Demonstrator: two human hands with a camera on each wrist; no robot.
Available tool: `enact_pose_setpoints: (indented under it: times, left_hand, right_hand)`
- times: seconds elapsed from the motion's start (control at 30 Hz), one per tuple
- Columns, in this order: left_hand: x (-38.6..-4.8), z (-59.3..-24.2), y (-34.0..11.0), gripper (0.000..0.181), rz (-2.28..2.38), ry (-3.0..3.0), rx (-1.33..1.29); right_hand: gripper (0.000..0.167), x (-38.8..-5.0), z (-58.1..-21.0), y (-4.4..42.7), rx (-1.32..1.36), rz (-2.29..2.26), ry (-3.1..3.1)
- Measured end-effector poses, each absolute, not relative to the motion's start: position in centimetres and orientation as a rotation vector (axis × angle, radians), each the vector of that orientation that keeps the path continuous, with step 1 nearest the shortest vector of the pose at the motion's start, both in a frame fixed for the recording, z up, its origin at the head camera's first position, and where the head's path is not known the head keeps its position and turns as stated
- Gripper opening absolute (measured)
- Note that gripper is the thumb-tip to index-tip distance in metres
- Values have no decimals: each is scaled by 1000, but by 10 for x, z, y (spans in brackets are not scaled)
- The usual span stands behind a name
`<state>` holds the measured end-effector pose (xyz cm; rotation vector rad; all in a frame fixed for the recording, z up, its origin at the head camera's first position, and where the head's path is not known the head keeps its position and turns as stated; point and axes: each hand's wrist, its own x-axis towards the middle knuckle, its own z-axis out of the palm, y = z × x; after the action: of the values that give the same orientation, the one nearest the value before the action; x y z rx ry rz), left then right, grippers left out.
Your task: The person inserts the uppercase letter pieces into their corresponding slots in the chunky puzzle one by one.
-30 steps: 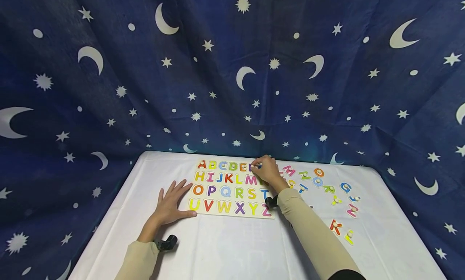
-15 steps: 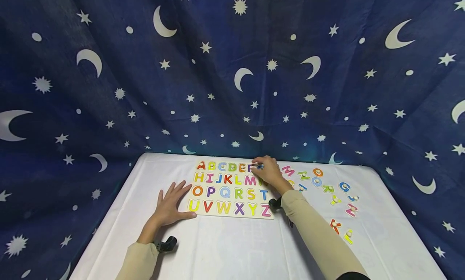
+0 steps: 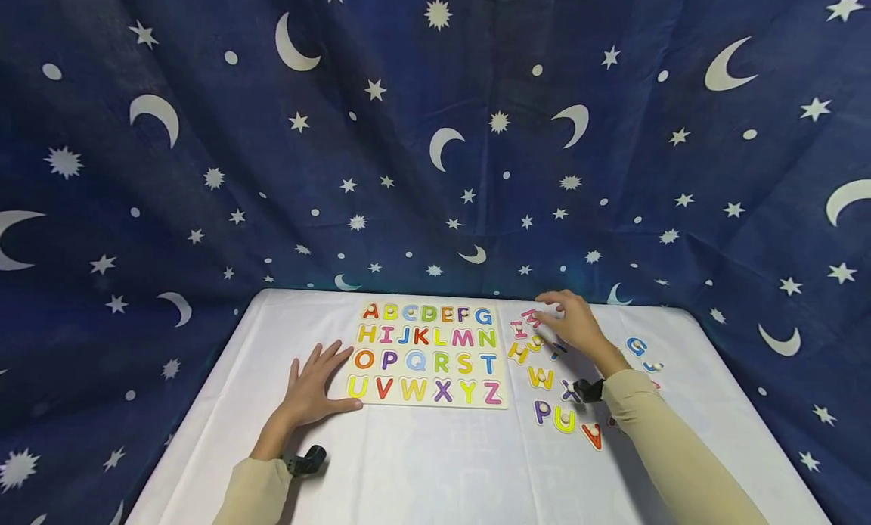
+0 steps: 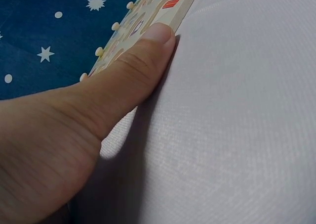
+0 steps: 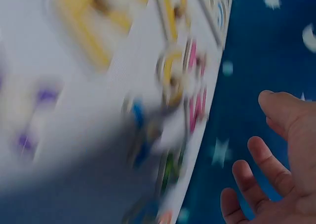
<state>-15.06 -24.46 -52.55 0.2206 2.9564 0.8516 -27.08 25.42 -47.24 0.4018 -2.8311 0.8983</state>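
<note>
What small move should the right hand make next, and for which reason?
Probably the right hand should go toward the loose blue G piece to pick it up. The hand looks empty, pieces A to F already sit in the top row of the board, and the G slot beside them appears unfilled.

Multicoloured lettering on a cream board (image 3: 429, 375)
Navy curtain (image 3: 381, 154), white moon-and-star print; white tablecloth (image 3: 435, 472); loose purple P (image 3: 542, 412), yellow U (image 3: 564, 421), red V (image 3: 593, 436).

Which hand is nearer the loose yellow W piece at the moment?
Right. The right hand is beyond the loose yellow W piece, slightly to its right; the left hand is across the board, at its left edge.
</note>
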Motion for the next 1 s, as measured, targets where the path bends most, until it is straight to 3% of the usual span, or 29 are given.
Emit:
enact_pose_setpoints:
  times: [0.5, 1.0]
  left_hand:
    - [-150, -529, -250, 108, 849, 2983, 249]
    - [-151, -528, -248, 108, 862, 2973, 254]
  right_hand:
    - [40, -228, -487, 383, -6, 831, -2868]
    - [35, -219, -506, 411, -253, 770, -2938]
